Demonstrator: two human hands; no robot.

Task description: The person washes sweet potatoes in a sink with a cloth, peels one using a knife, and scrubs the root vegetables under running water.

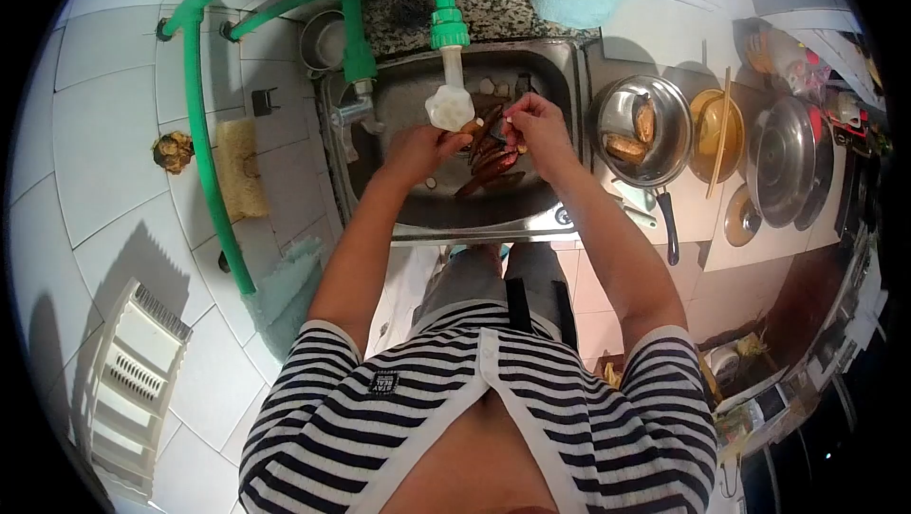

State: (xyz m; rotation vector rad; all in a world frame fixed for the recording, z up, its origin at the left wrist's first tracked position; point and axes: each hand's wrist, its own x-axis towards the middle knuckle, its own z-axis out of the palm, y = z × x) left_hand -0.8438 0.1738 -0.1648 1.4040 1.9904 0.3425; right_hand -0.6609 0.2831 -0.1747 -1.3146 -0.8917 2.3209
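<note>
Both my hands are over the steel sink (380,201), below the white tap head (450,108). My left hand (423,149) is closed in a pinch, with a small brownish piece at its fingertips that is too small to name. Opposite it, my right hand (541,136) also pinches, with something small and pale at its fingers that I cannot make out. Beneath and between them lies a heap of long reddish-brown pieces (493,170), which look like root vegetables or their peels. Small pale round bits lie on the sink floor around the heap.
Right of the sink, a steel pan (662,149) with a black handle holds brown elongated pieces (628,147). Beyond it are a yellow bowl (707,125) with chopsticks (720,134) across it and a large metal basin (784,158). Green pipes (197,134) run along the left wall.
</note>
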